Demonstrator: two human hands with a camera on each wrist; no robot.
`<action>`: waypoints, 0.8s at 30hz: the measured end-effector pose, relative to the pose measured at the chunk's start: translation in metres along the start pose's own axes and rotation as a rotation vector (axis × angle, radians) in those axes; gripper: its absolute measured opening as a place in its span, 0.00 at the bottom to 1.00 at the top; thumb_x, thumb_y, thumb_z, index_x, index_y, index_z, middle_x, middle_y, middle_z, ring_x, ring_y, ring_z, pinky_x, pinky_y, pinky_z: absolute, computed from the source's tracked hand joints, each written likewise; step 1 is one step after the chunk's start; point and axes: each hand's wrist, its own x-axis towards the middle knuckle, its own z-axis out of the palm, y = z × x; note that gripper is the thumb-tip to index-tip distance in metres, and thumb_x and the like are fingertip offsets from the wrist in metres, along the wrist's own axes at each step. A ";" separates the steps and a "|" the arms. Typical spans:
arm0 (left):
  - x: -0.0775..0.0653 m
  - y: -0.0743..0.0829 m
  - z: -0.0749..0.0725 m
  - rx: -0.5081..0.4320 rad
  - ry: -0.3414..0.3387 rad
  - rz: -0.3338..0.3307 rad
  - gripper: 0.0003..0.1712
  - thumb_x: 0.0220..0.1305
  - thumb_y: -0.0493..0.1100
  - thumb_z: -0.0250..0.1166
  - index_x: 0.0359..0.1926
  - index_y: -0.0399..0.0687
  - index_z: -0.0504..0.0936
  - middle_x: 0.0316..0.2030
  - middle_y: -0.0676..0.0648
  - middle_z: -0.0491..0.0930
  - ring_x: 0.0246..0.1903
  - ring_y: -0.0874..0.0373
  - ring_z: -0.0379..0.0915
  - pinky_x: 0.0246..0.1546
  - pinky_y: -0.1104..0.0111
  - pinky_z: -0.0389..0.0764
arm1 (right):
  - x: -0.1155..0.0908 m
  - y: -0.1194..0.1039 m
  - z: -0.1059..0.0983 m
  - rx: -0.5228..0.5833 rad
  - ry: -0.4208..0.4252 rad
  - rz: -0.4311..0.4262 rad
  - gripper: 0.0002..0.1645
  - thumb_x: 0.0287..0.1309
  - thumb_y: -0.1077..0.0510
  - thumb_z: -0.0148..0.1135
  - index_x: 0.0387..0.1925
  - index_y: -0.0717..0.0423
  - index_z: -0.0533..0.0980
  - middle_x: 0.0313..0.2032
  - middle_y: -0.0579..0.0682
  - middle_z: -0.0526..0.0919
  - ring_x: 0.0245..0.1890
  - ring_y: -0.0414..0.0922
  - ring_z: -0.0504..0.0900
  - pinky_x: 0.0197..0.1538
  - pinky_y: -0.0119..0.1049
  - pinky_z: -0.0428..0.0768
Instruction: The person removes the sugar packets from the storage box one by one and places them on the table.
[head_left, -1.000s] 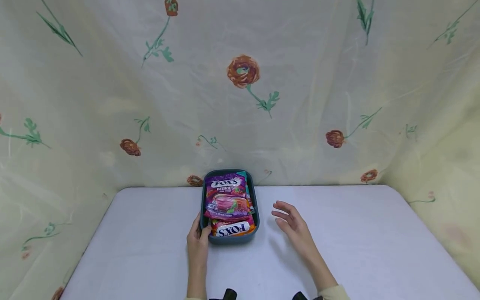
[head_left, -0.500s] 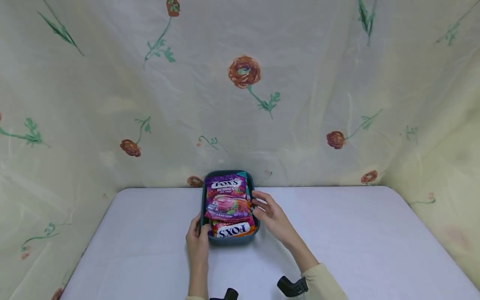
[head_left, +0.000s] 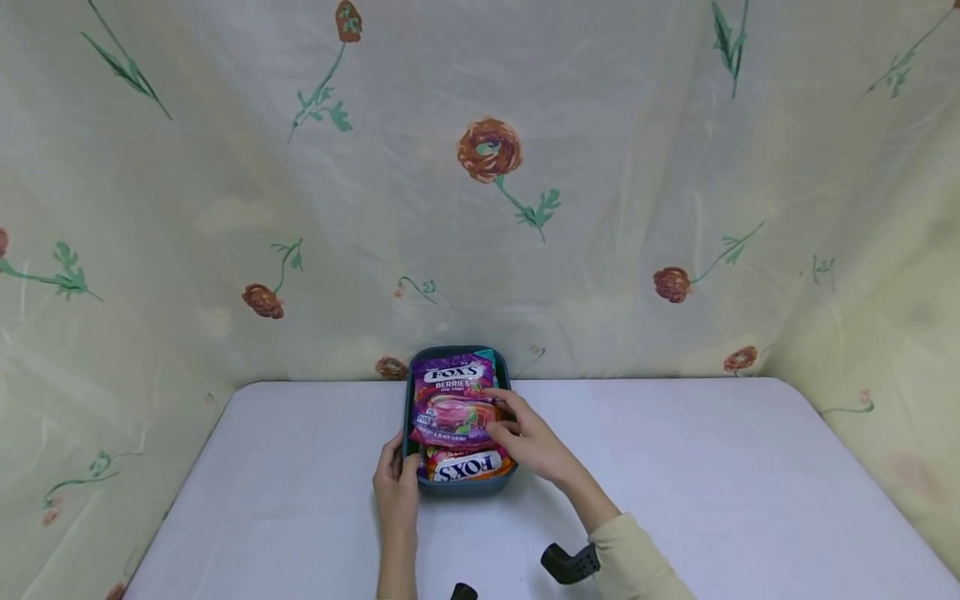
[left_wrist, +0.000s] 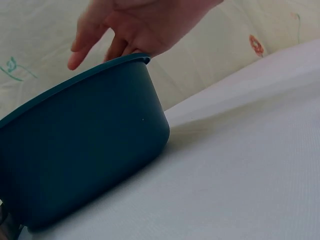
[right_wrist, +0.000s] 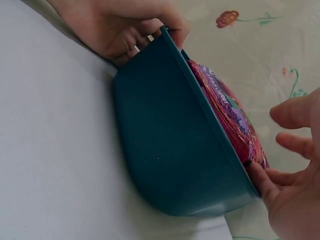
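Inside the dark teal tub (head_left: 467, 488): candy packs, stacked. Purple Fox's Berries pack (head_left: 450, 388) on top, lying toward the tub's far end, lettering readable from the wearer's side. Orange-red Fox's pack (head_left: 467, 468) partly under it at the tub's near end, its brand name upside down. Teal pack corner (head_left: 487, 356) shows at the tub's far right.

At the tub's near left corner, left hand (head_left: 396, 492) grasps the wall: thumb over the rim, fingers outside. Over the tub's right rim, right hand (head_left: 531, 442) reaches in, fingers parted and loose, tips over the purple pack's right part; right wrist view has one digit down at the rim beside the packs. Can't tell how firmly it touches.

Under the tub, white table (head_left: 712, 475). Behind the tub, floral curtain (head_left: 600, 292). Nearer the wearer than the tub: beige right sleeve (head_left: 633, 558), black device (head_left: 570, 564) beside it.
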 end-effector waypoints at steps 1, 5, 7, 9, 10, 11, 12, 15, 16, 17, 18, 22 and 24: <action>0.000 0.000 0.000 0.002 -0.001 -0.001 0.25 0.61 0.35 0.54 0.61 0.45 0.72 0.62 0.38 0.71 0.63 0.48 0.66 0.65 0.56 0.67 | 0.001 -0.001 0.001 -0.017 0.005 0.004 0.30 0.65 0.57 0.52 0.67 0.49 0.60 0.68 0.61 0.61 0.65 0.58 0.66 0.64 0.54 0.70; -0.001 0.001 0.000 0.005 -0.005 -0.009 0.25 0.61 0.36 0.53 0.61 0.46 0.72 0.63 0.39 0.70 0.64 0.48 0.65 0.65 0.55 0.66 | 0.006 -0.003 0.004 -0.084 0.052 0.020 0.28 0.64 0.57 0.53 0.65 0.49 0.64 0.65 0.60 0.66 0.63 0.56 0.68 0.63 0.53 0.72; -0.002 0.002 0.000 0.010 -0.008 -0.010 0.26 0.61 0.36 0.53 0.62 0.47 0.71 0.63 0.38 0.69 0.64 0.47 0.65 0.65 0.54 0.66 | 0.008 -0.003 0.006 -0.106 0.077 0.034 0.26 0.63 0.57 0.54 0.63 0.48 0.66 0.62 0.59 0.69 0.60 0.54 0.71 0.61 0.52 0.73; -0.003 0.002 -0.001 0.014 -0.006 -0.013 0.26 0.61 0.36 0.53 0.62 0.47 0.71 0.63 0.38 0.69 0.64 0.47 0.65 0.65 0.54 0.66 | 0.009 -0.002 0.006 -0.105 0.093 0.045 0.24 0.63 0.57 0.54 0.61 0.48 0.68 0.59 0.58 0.72 0.56 0.52 0.74 0.59 0.51 0.75; -0.003 0.003 -0.001 0.017 -0.004 -0.016 0.26 0.61 0.36 0.53 0.62 0.47 0.71 0.64 0.38 0.69 0.64 0.46 0.64 0.65 0.53 0.66 | 0.010 -0.002 0.007 -0.095 0.096 0.051 0.23 0.63 0.57 0.54 0.60 0.48 0.69 0.58 0.57 0.73 0.55 0.52 0.74 0.58 0.51 0.75; -0.004 0.003 -0.001 0.018 -0.002 -0.020 0.26 0.61 0.37 0.54 0.62 0.47 0.71 0.64 0.38 0.69 0.64 0.47 0.64 0.65 0.53 0.66 | 0.010 -0.001 0.006 -0.077 0.097 0.059 0.22 0.63 0.57 0.54 0.60 0.47 0.70 0.57 0.56 0.73 0.54 0.51 0.74 0.59 0.50 0.74; -0.004 0.003 -0.001 0.019 0.000 -0.022 0.26 0.61 0.37 0.54 0.62 0.47 0.71 0.64 0.38 0.69 0.65 0.46 0.64 0.65 0.53 0.66 | 0.009 -0.001 0.006 -0.058 0.095 0.063 0.22 0.64 0.56 0.54 0.60 0.47 0.70 0.56 0.55 0.74 0.54 0.50 0.74 0.58 0.50 0.74; -0.005 0.003 -0.002 0.015 0.000 -0.033 0.26 0.61 0.37 0.54 0.62 0.47 0.71 0.64 0.38 0.68 0.65 0.46 0.64 0.66 0.53 0.65 | 0.008 0.000 0.003 -0.020 0.084 0.074 0.22 0.64 0.55 0.54 0.60 0.45 0.70 0.56 0.53 0.75 0.55 0.49 0.73 0.59 0.51 0.73; -0.005 0.002 -0.001 0.016 -0.003 -0.034 0.26 0.61 0.37 0.54 0.63 0.47 0.70 0.64 0.38 0.68 0.65 0.46 0.63 0.66 0.53 0.65 | 0.008 0.000 0.002 -0.011 0.084 0.079 0.22 0.64 0.55 0.54 0.60 0.45 0.70 0.56 0.53 0.75 0.55 0.49 0.73 0.59 0.50 0.74; -0.005 0.002 -0.001 0.015 -0.007 -0.034 0.27 0.61 0.38 0.54 0.63 0.47 0.70 0.64 0.38 0.68 0.65 0.46 0.63 0.66 0.54 0.65 | 0.008 0.000 0.001 -0.002 0.083 0.080 0.22 0.64 0.55 0.54 0.60 0.44 0.70 0.56 0.53 0.76 0.56 0.49 0.73 0.58 0.50 0.74; -0.004 0.002 -0.001 0.013 -0.010 -0.032 0.26 0.61 0.38 0.54 0.63 0.47 0.70 0.64 0.38 0.68 0.65 0.46 0.63 0.66 0.54 0.65 | 0.009 0.000 -0.001 0.000 0.086 0.082 0.22 0.64 0.54 0.54 0.60 0.44 0.70 0.56 0.53 0.76 0.56 0.49 0.73 0.58 0.50 0.75; -0.001 0.001 0.000 0.016 -0.012 -0.015 0.27 0.61 0.37 0.54 0.62 0.48 0.70 0.63 0.39 0.69 0.64 0.47 0.64 0.65 0.54 0.66 | 0.013 0.001 -0.004 0.024 0.085 0.091 0.22 0.64 0.54 0.54 0.60 0.44 0.71 0.55 0.54 0.77 0.52 0.47 0.77 0.55 0.47 0.78; -0.001 0.001 0.000 0.018 -0.008 -0.015 0.27 0.61 0.37 0.53 0.62 0.48 0.70 0.63 0.39 0.69 0.64 0.47 0.65 0.65 0.54 0.67 | 0.013 0.000 -0.004 0.038 0.078 0.099 0.23 0.65 0.54 0.53 0.61 0.44 0.71 0.54 0.54 0.77 0.48 0.45 0.79 0.54 0.44 0.79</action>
